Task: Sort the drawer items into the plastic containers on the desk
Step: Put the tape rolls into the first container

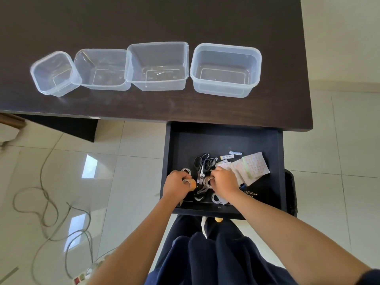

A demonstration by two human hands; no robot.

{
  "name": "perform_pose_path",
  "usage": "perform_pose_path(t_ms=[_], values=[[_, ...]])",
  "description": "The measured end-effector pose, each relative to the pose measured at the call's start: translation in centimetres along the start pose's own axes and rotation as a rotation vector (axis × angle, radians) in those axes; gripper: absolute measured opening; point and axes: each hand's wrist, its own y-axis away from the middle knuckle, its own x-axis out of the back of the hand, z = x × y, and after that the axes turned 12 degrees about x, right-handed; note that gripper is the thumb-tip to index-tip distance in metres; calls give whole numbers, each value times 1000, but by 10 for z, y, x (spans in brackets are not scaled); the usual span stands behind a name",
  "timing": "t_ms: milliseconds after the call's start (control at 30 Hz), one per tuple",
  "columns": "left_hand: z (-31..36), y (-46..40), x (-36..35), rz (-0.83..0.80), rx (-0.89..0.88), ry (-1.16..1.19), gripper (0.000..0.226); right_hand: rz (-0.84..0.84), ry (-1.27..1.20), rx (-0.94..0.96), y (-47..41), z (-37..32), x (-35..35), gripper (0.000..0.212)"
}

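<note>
Reaching into the open drawer point(275, 161), both hands are seen down among the clutter. A tape roll point(190, 183) is held in the left hand point(176, 185), its grip curled round the roll at the drawer's near-left corner. Another tape roll point(208, 182) is pinched by the right hand point(225, 179), fingers curled onto it just beside the black-handled scissors point(202, 163). Patterned paper packets point(254, 166) are spread to the right, small white labelled items point(228, 156) beyond them. On the tabletop point(144, 21), 4 clear plastic containers point(225, 69) are lined up in a row, nothing seen inside them.
</note>
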Motion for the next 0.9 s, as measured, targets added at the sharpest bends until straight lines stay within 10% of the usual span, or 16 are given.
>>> perform_pose_path(t_ms=[533,900], values=[[-8,13,68,118,-132,140,27,386,-231,-215,8,-38,63,15],[-83,-28,217,196,-187,253,25,546,-454,-15,-81,-216,86,14]])
